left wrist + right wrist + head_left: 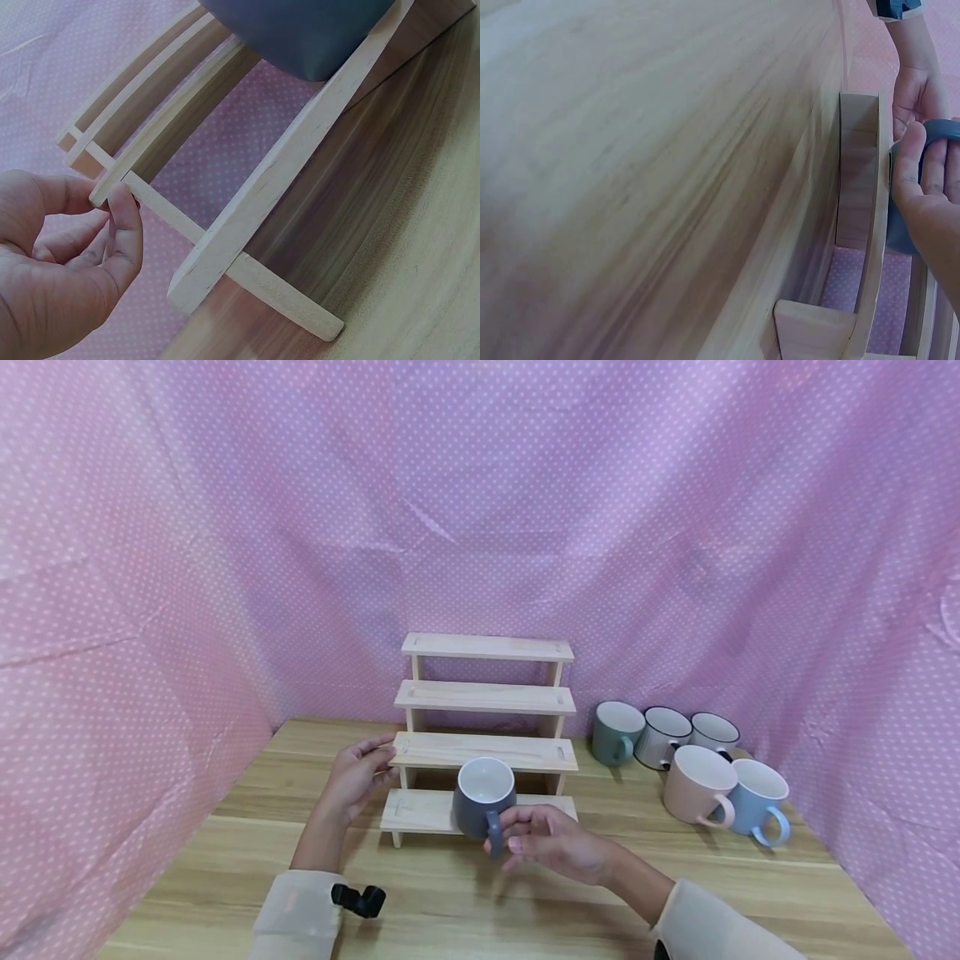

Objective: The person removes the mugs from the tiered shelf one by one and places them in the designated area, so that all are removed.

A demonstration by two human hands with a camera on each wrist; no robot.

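A dark grey-blue mug [480, 810] with a white inside stands upright over the lowest step of a pale wooden tiered stand [487, 749]. My right hand [551, 843] holds the mug by its handle, fingers through and around it, as the right wrist view also shows. At the stand's left side, my left hand [358, 777] pinches the end of the second step from the bottom between thumb and fingers. In the left wrist view the underside of the mug [300, 37] overlaps the lowest step [292, 165].
To the right of the stand several mugs are grouped on the wooden table [420, 910]: a green one [611, 739], two white ones with dark rims [662, 739], a pink one [693, 785] and a light blue one [753, 793]. Pink dotted cloth [480, 510] hangs behind and at the sides.
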